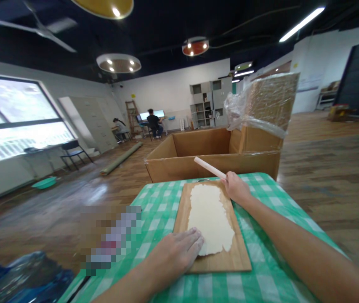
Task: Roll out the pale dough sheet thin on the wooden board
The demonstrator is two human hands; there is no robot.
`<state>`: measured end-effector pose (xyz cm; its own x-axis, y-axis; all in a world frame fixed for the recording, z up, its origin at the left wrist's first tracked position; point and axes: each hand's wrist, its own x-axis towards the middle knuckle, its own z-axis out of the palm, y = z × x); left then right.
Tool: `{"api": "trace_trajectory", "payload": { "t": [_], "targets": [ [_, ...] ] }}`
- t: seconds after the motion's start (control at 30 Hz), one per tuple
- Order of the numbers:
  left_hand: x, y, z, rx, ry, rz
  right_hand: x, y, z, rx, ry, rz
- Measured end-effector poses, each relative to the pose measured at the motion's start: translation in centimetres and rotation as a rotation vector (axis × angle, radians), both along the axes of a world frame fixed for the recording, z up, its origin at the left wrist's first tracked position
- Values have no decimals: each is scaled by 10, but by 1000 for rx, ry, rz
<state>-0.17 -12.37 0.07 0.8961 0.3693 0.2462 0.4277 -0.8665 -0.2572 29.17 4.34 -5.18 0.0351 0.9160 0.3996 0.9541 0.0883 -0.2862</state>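
Note:
A long flat sheet of white dough (210,218) lies along a wooden board (239,252) on a table with a green and white checked cloth (157,210). My left hand (175,251) rests flat and open at the near end of the board, fingertips on the dough's edge. My right hand (236,187) is closed round one end of a pale rolling pin (208,166), holding it lifted above the far end of the board, its free end pointing up and left.
A large open cardboard box (198,158) stands on the floor beyond the table, with a plastic-wrapped carton (269,107) at its right. A blue plastic-wrapped pack (24,277) sits at lower left. Two people sit at desks far back.

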Motion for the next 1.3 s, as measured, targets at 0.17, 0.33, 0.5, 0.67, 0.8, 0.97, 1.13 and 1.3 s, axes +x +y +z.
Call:
{"api": "trace_trajectory", "payload": {
  "t": [0.17, 0.33, 0.5, 0.67, 0.8, 0.97, 1.13, 1.3],
  "targets": [
    [-11, 6, 29, -218, -100, 36, 7, 2, 13, 53, -30, 198],
    [-6, 78, 34, -145, -368, 365, 12, 1, 24, 4, -153, 476],
    [18, 156, -7, -91, -188, 473, 7, 4, 14, -21, -206, 500],
    [36, 206, -20, -82, -80, 536, 0, 23, 15, -14, -308, 421],
    [43, 233, -10, -142, 52, 603, -5, 44, 28, -81, -400, 473],
    [45, 242, -12, -123, 46, 657, -10, 50, 27, -90, -357, 362],
    [44, 228, -14, -178, -55, 672, -11, 41, 19, -54, -363, 368],
    [38, 196, -13, -113, -91, 559, -8, 17, 14, -36, -334, 364]
  ]
}}
